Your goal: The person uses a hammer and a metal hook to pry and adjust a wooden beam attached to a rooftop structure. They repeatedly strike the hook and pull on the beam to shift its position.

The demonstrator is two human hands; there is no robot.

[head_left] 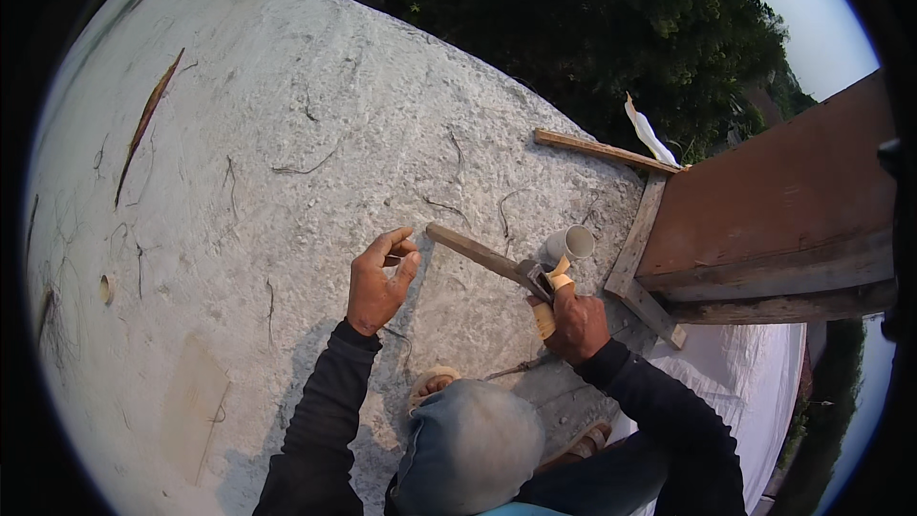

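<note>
My right hand [579,327] is closed around the metal-headed end of what looks like a hammer [478,252]. Its wooden shaft points left and away from me. A pale yellow strip [561,274] shows by the same fingers; its kind is unclear. Left of the shaft's end, my left hand [376,289] is raised above the slab, fingers bent and thumb close to the fingertips; anything pinched there is too small to make out. Just beyond my right hand, a short pale pipe [571,244] stands up from the rough concrete slab [315,67].
At the right a large brown formwork panel [774,191] rises on a wooden batten frame [638,229]. Wire ends [308,162] stick out of the slab. A dry brown frond [148,129] lies at the left. Trees [611,29] stand beyond the slab's far edge. White sheeting [735,373] lies below the panel.
</note>
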